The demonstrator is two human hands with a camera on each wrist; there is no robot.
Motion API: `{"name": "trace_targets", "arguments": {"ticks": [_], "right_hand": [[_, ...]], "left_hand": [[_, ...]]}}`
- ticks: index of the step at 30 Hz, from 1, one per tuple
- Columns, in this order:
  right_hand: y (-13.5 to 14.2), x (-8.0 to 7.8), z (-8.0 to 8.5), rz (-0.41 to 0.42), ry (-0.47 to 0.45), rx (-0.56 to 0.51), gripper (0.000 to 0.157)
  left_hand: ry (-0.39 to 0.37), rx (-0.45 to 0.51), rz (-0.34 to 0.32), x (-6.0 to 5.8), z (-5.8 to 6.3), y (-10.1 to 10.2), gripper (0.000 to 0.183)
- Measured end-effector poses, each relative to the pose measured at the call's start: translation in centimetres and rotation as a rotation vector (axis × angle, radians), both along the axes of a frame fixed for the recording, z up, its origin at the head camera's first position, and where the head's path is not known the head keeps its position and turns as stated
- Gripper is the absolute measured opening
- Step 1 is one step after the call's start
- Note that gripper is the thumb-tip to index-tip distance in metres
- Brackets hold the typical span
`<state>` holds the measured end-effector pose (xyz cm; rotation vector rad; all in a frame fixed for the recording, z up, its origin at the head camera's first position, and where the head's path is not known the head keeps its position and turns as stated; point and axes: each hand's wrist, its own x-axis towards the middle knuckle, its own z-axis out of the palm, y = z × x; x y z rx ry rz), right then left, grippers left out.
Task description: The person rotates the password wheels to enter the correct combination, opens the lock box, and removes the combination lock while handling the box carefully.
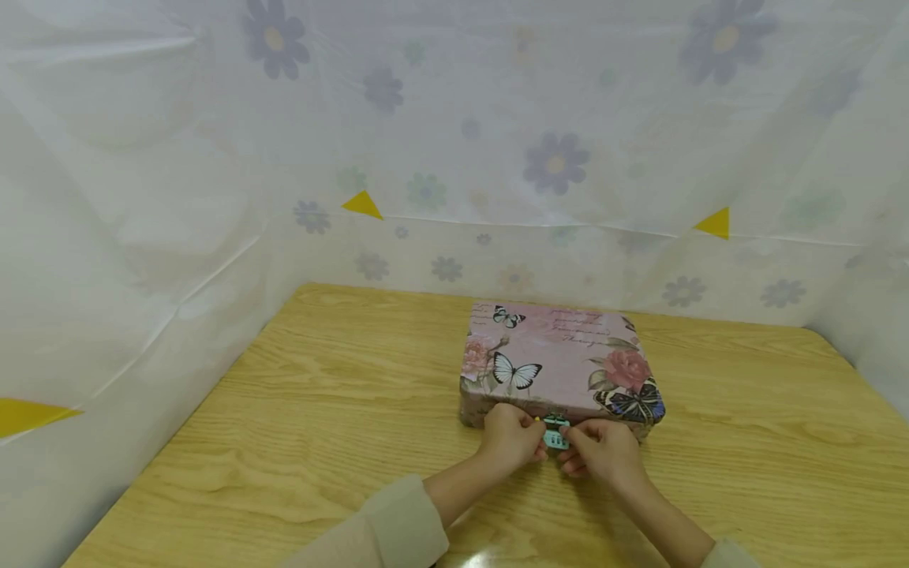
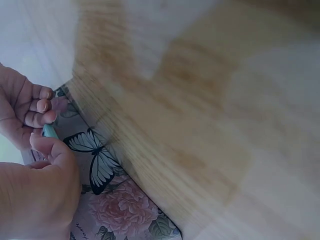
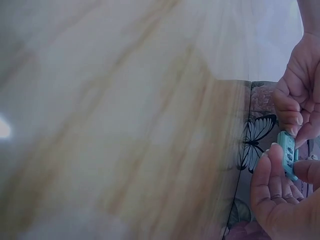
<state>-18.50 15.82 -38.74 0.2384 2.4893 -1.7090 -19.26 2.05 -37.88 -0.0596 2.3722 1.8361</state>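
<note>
A small teal combination padlock (image 1: 557,434) with number dials hangs at the front of a pink tin box (image 1: 561,347) printed with butterflies and roses. My left hand (image 1: 510,435) pinches the padlock's left side between thumb and finger. On the other side, my right hand (image 1: 607,454) holds it with thumb and fingers. The dials of the padlock (image 3: 288,154) face the right wrist camera. In the left wrist view only a bit of the padlock (image 2: 49,131) shows between the hands. The box lid is down.
The box stands on a wood-grain table (image 1: 319,410), toward its back edge. A white flowered sheet (image 1: 454,142) hangs behind and at the sides, with yellow triangles (image 1: 364,205) on it.
</note>
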Motion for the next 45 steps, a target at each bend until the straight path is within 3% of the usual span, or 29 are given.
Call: {"name": "trace_targets", "arguments": {"ticks": [4,11,28,45], "right_hand": [[0.5,0.0,-0.1,0.035,0.024,-0.019,0.022],[0.8,0.3,0.2,0.022,-0.001,-0.012,0.022],[2.0,0.8,0.2,0.043,-0.047,-0.002,0.023],[4.6,2.0,0.2,0.15,-0.084,0.051,0.026]], "left_hand": [[-0.018,0.037,-0.006,0.1,0.0,0.1,0.019],[-0.061,0.092,0.006,0.2,0.1,0.7,0.015],[-0.125,0.092,0.02,0.8,0.6,1.8,0.016],[-0.07,0.014,-0.144,1.7,0.1,2.7,0.018]]}}
